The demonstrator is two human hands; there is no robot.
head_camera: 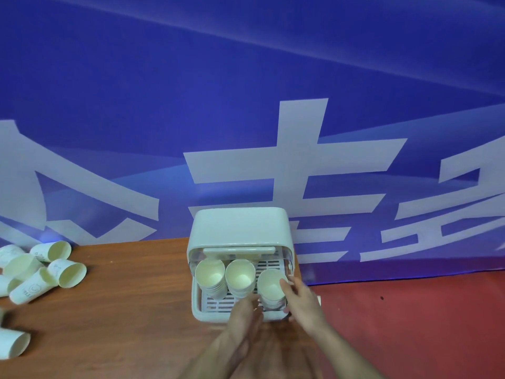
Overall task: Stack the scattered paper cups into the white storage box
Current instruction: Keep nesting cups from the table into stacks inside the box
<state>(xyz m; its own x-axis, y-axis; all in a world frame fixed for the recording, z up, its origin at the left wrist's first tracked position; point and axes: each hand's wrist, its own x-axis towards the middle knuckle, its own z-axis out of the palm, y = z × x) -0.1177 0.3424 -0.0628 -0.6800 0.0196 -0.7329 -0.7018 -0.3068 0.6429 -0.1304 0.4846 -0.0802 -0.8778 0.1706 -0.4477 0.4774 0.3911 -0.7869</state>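
Both forearms rise from the bottom edge toward the white storage box (240, 231), which I take as my landmark on the wooden table (123, 310). Well to the left of the box lie the scattered paper cups (43, 272), tipped on their sides in a loose heap, with one more cup (13, 343) nearer to me at the far left edge.

Inside the box, on its slotted tray, three stacks stand upright in a row: the left stack (210, 277), the middle stack (240, 277) and the right stack (272, 288).

My left hand (246, 313) reaches over the front rim of the box, fingertips at the base of the right stack; blur stops me telling whether they pinch it or only touch. My right hand (300, 299) is at that stack's right side, fingers curled round its wall, one finger lying across the rim.

I judge the step in hand to be seating or steadying the right stack. The next move calls for letting go without tipping it, then reaching far left of the box for another cup.
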